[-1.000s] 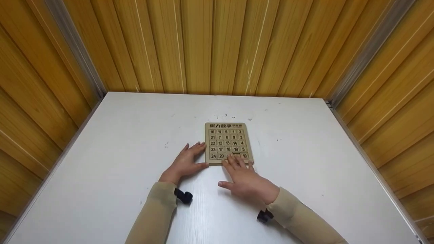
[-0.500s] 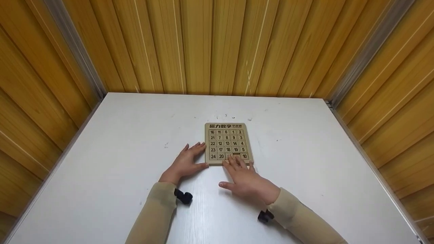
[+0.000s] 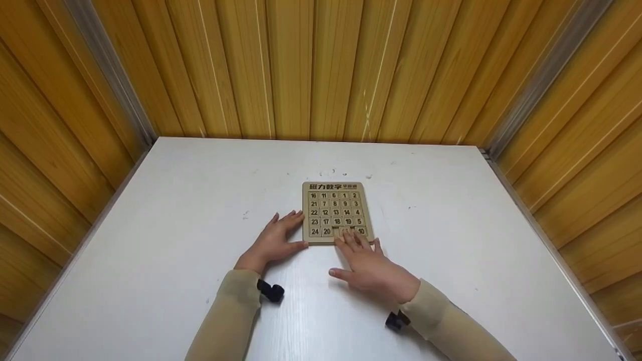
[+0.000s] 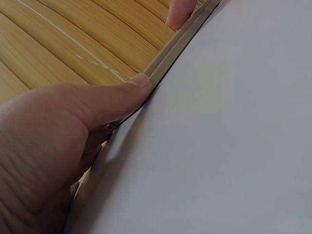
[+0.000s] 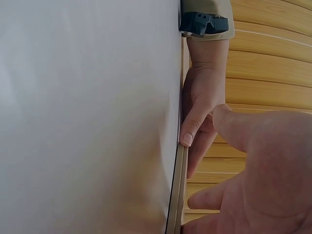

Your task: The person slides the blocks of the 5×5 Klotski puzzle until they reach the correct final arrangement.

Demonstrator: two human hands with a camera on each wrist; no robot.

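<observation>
A tan number sliding puzzle lies flat on the white table in the head view, its numbered tiles in rows. My left hand is at its left side, fingertips touching the left edge and thumb at the near left corner. The left wrist view shows that thumb against the board's edge. My right hand reaches over the near edge with fingers extended, fingertips on a bottom-row tile whose number is mostly covered. Dark gaps show on both sides of this tile. The right thumb sticks out over the table.
The white table spreads around the puzzle, with small dark marks beyond it. Wood-patterned panels stand at the back and both sides. A black wrist camera sits on the left sleeve, another camera on the right.
My right hand has shifted slightly right, and the bottom-row tile under its fingertips has slid right, baring a gap beside tile 20. The left hand has stayed put.
</observation>
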